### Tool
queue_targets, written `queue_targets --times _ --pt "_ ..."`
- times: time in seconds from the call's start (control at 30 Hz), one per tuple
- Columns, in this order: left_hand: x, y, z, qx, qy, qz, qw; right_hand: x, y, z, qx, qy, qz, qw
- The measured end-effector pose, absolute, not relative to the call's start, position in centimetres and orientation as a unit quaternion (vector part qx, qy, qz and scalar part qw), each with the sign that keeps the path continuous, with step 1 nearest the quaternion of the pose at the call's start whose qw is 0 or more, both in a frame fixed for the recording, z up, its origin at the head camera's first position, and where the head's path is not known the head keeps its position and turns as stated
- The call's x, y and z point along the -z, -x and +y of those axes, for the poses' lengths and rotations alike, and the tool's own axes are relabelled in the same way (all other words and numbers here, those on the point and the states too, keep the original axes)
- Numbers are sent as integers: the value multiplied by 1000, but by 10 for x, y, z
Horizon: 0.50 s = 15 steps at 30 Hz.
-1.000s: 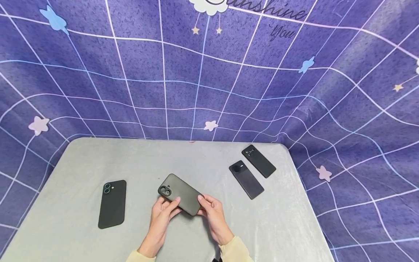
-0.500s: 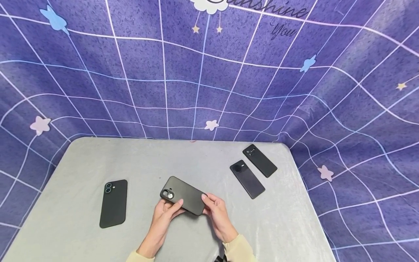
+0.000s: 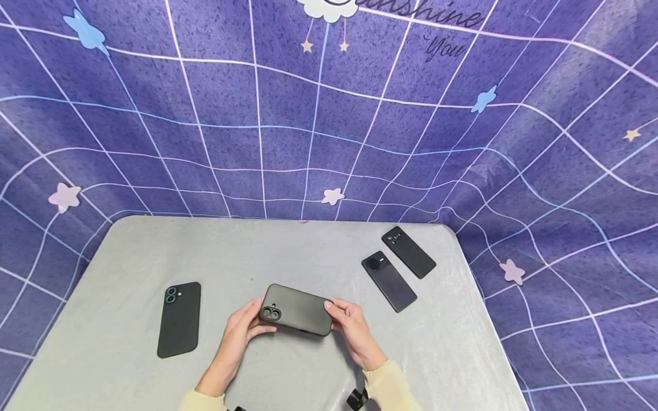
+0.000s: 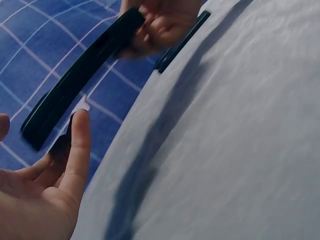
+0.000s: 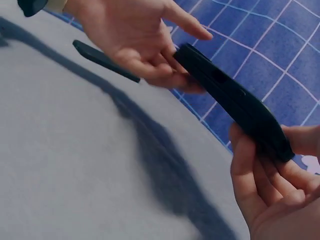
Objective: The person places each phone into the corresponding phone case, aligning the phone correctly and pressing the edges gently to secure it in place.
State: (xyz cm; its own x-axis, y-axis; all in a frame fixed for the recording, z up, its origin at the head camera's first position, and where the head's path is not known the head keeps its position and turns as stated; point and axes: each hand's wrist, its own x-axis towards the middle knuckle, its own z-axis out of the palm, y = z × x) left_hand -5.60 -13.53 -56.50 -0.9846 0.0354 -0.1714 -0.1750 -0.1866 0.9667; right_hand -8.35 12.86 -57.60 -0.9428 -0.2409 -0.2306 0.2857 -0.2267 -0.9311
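A dark grey phone case [image 3: 300, 308] with a double camera cutout is held over the table, back face up. My right hand [image 3: 354, 331] pinches its right end, thumb on top and fingers beneath, as the right wrist view shows with the case [image 5: 235, 95] edge-on. My left hand [image 3: 239, 331] is at the camera end. In the left wrist view the left hand's fingers [image 4: 77, 145] are extended and apart from the case [image 4: 80, 80]. A black phone [image 3: 179, 319] with two lenses lies to the left.
At the right of the grey-covered table [image 3: 231, 245] lie two dark phone-shaped items: one with a round camera [image 3: 389, 282] and one with a camera block [image 3: 408, 252]. A purple patterned curtain [image 3: 288, 142] hangs behind and around the table.
The case has turned closer to level and shifted slightly right and toward me. My left hand has moved from its lower edge to its left end, while my right hand keeps its grip.
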Motion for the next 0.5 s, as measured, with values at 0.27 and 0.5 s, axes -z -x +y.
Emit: queue_targets --times 0.27,0.5 --pt "560 64 -151 -704 63 702 85 572 90 140 749 5 629 208" --pt "563 64 -151 -679 43 725 109 568 91 141 721 17 660 213"
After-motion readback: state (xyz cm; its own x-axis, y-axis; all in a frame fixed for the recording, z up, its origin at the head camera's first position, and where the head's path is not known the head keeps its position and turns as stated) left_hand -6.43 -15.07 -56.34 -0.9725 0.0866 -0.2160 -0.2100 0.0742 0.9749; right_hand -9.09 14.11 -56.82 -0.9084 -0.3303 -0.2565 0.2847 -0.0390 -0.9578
